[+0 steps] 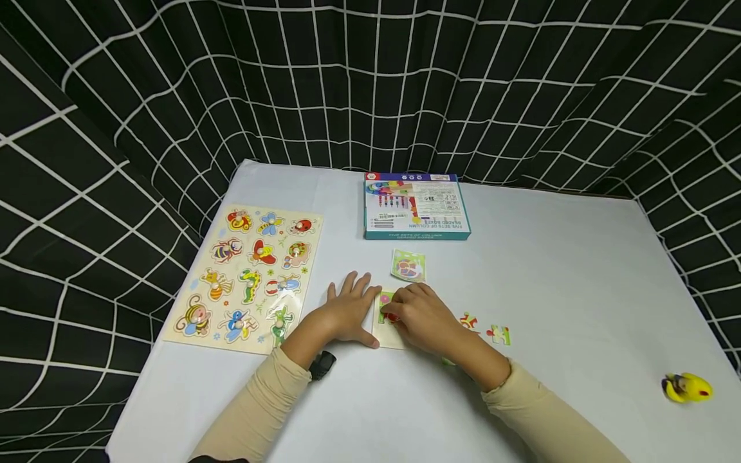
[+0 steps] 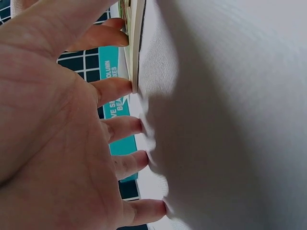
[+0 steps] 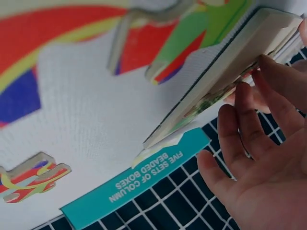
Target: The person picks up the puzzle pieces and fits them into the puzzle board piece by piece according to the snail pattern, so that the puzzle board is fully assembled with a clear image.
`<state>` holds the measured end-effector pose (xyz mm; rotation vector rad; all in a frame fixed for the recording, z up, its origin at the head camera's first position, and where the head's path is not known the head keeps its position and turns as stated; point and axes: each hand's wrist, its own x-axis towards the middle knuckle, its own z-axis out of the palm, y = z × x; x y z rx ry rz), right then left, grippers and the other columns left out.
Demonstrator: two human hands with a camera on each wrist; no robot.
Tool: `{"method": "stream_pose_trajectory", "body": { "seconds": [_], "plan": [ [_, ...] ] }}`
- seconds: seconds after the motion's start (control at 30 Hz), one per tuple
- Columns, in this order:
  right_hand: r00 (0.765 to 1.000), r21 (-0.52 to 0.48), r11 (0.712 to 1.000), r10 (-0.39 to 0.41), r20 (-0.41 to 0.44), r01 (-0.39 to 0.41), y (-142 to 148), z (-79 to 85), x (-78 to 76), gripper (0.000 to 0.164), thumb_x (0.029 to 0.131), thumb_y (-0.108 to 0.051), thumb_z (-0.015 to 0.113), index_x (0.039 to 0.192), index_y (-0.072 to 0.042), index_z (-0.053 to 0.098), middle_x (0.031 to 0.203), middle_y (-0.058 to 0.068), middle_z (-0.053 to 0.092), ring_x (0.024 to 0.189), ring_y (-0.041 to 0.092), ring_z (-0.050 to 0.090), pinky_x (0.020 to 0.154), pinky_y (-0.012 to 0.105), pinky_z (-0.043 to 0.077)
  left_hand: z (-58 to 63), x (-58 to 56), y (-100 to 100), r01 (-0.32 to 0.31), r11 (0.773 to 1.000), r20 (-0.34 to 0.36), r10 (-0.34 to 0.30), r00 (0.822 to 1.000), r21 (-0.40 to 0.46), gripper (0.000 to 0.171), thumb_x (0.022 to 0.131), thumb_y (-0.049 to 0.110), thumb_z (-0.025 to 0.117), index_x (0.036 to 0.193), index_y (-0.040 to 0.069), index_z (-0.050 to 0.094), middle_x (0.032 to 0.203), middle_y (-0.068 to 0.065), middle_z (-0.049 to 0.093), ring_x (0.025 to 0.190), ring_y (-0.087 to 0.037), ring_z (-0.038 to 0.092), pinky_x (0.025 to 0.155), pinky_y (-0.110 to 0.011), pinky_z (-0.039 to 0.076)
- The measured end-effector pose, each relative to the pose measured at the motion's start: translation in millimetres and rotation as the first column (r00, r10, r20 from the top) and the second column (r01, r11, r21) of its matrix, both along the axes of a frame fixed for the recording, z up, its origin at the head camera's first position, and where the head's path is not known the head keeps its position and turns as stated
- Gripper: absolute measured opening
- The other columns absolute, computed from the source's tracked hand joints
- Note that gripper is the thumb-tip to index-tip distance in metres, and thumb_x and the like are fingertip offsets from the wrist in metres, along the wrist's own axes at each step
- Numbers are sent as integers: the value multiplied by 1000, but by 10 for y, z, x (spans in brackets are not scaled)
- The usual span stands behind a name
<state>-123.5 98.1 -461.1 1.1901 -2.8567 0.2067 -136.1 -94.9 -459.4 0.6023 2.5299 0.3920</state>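
Note:
A small jigsaw board (image 1: pixel 389 339) lies on the white table, its bare wooden base showing at the near side. Set in its upper left is a green and red part of the picture. My right hand (image 1: pixel 427 318) bends over the board; thumb and fingertips pinch a small red puzzle piece (image 1: pixel 392 317) at its surface, mostly hidden by the fingers. Spread along the left edge is my left hand (image 1: pixel 347 315), thumb and index finger at the board's side, the other fingertips on the table. Loose puzzle pieces (image 1: pixel 499 334) lie right of the right hand.
Behind the board is a picture card (image 1: pixel 408 265), then a teal-edged box (image 1: pixel 417 209). A wooden insect peg puzzle (image 1: pixel 315 239) fills the left side. At far right sits a yellow toy (image 1: pixel 687 388). Black gridded curtain (image 1: pixel 405 83) surrounds the table.

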Motion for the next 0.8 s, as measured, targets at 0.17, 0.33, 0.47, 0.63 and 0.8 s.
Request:
{"method": "stream_pose_trajectory", "body": {
  "seconds": [0.17, 0.33, 0.47, 0.63, 0.8],
  "plan": [
    [1000, 10, 1000, 18, 8, -18, 36, 30, 7, 22, 82, -15, 76, 104, -17, 76, 99, -1, 69, 101, 23, 60, 97, 43, 42, -6, 3, 28, 2, 1000, 8, -2, 1000, 11, 108, 69, 52, 83, 153, 14, 28, 163, -14, 10, 149, -39, 0, 110, -70, 11],
    [995, -15, 999, 45, 91, -44, 150, 92, 27, 24, 82, -13, 75, 107, -15, 75, 104, -1, 71, 105, 22, 60, 100, 44, 41, -29, 26, 55, 5, 1000, 9, -5, 1000, 25, 106, 69, 52, 83, 153, 14, 29, 162, -14, 11, 149, -39, 1, 110, -69, 12],
    [987, -73, 997, 17, 157, -6, 377, 152, 47, 27, 82, -15, 76, 109, -13, 73, 108, -1, 71, 109, 21, 60, 103, 46, 39, -44, 41, 72, 10, 999, 8, -10, 1000, 38, 106, 69, 50, 84, 152, 14, 29, 162, -14, 11, 149, -39, 2, 110, -69, 12],
    [989, -107, 990, -81, 127, 95, 748, 197, 59, 27, 77, -15, 82, 102, -10, 74, 102, 1, 71, 105, 22, 62, 99, 48, 42, -26, 31, 60, -4, 997, 13, 3, 1000, 71, 106, 68, 46, 86, 152, 12, 30, 162, -15, 11, 149, -40, 0, 110, -70, 9],
    [978, -76, 981, -166, 122, 176, 1014, 182, 82, 26, 73, -14, 85, 97, -10, 75, 99, 1, 72, 102, 24, 63, 98, 50, 42, 11, 18, -4, -18, 997, 3, 18, 1000, 71, 106, 67, 45, 87, 151, 11, 31, 162, -16, 13, 148, -41, 1, 109, -71, 9]
  ]
}}
